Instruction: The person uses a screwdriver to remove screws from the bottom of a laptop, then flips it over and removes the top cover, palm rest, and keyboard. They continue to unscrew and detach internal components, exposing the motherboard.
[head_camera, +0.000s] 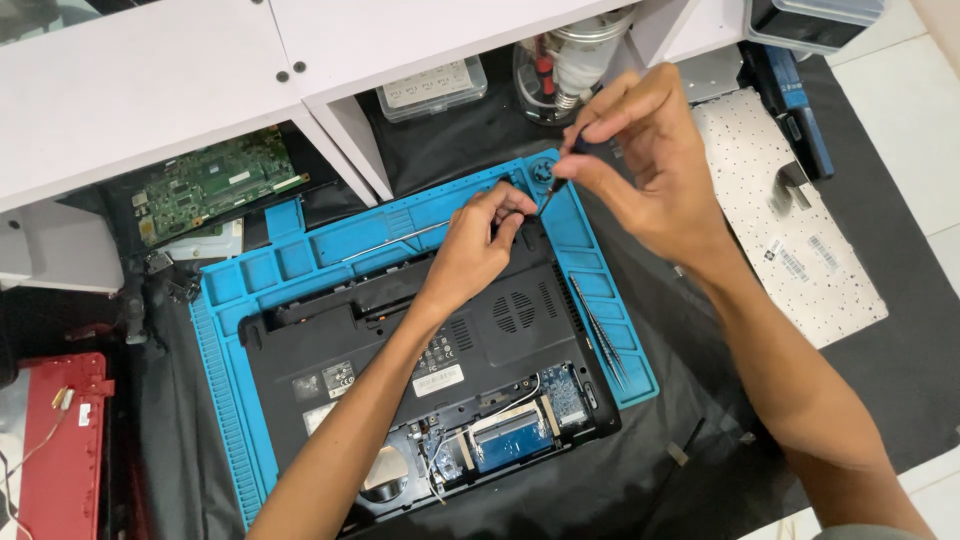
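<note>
On the ridged blue silicone work mat (225, 400) lay an upturned black plastic laptop base (400, 340), its lower bay open on circuitry. At its far corner the left hand (480, 245) pressed its fingertips together on the casing, while the right hand (645, 165) pinched a slim dark-handled screwdriver (553, 190). A slipping tip could have scarred the plastic; a loosened screw might have rolled off the mat.

The far corner of the laptop base (420, 340) is being crowded by both hands; approach is being hemmed by the white shelf (330, 60) and, seemingly, tweezers (598, 330).
</note>
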